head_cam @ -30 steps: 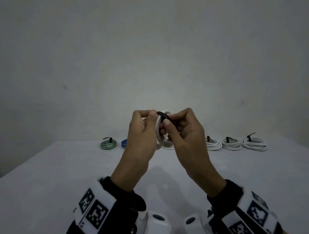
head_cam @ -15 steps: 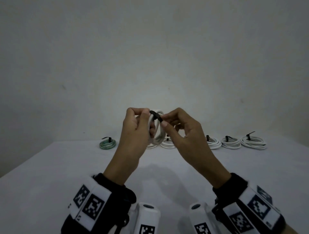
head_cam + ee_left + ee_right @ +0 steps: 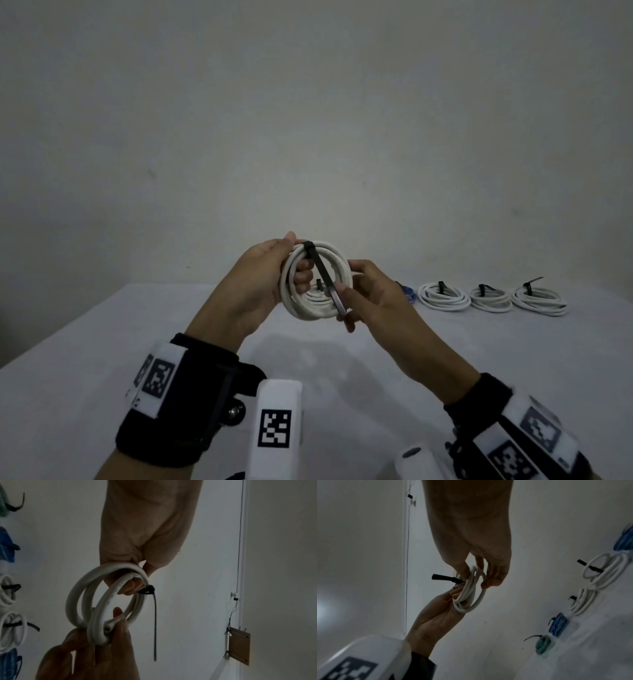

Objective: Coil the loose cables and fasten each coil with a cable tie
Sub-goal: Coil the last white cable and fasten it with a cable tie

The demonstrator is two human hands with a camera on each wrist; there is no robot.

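A white cable coil point(image 3: 308, 311) is held up above the table, its flat side towards me. My left hand point(image 3: 294, 270) grips its left side with fingers curled through the ring. A black cable tie point(image 3: 322, 270) wraps the top of the coil, and its long tail slants down to my right hand point(image 3: 346, 298), which pinches the coil's lower right. In the left wrist view the coil point(image 3: 75, 597) hangs from the left hand point(image 3: 132, 586). The tie's tail point(image 3: 155, 622) hangs free beside the right hand point(image 3: 116, 628). The right wrist view shows the same coil point(image 3: 477, 601), blurred.
Three tied white coils point(image 3: 443, 297) point(image 3: 489, 298) point(image 3: 537, 300) lie in a row at the back right of the white table point(image 3: 102, 342). A blue coil point(image 3: 409, 293) peeks out behind my right hand. A green coil point(image 3: 542, 644) lies further left. A bare wall stands behind.
The coil has turned from edge-on to flat towards me. My right hand has left the tie's head at the top and gone down to the coil's lower right. A long tail now shows.
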